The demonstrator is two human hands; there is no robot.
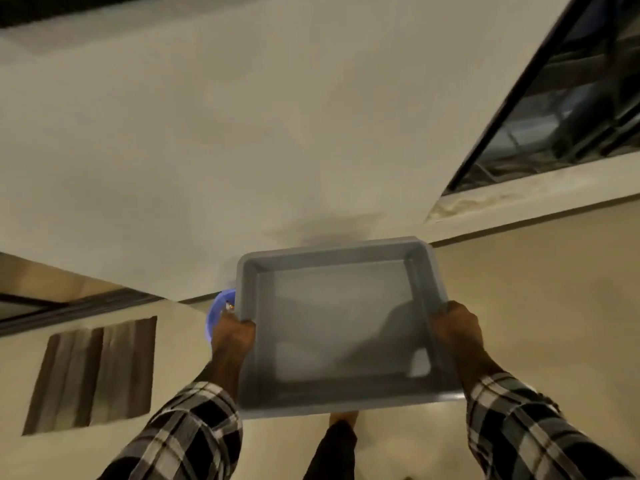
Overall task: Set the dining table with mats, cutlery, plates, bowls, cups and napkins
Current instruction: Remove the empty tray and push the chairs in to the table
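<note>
Grey tub [339, 327] is being carried above the floor, left hand [232, 336] and right hand [457, 329] gripping its side rims; a blue plate [216, 315] is showing beside the left rim. No table showing; setting seemingly unfinished.

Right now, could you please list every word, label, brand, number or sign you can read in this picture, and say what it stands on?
None can be read: the picture is motion-blurred.
Grey rectangular plastic tub, held by the left hand and right hand: no label or print shows.
Blue round plastic item beside the left hand: mostly hidden, no text shows.
Brown striped mat on the floor: stripes only, no text.
</note>
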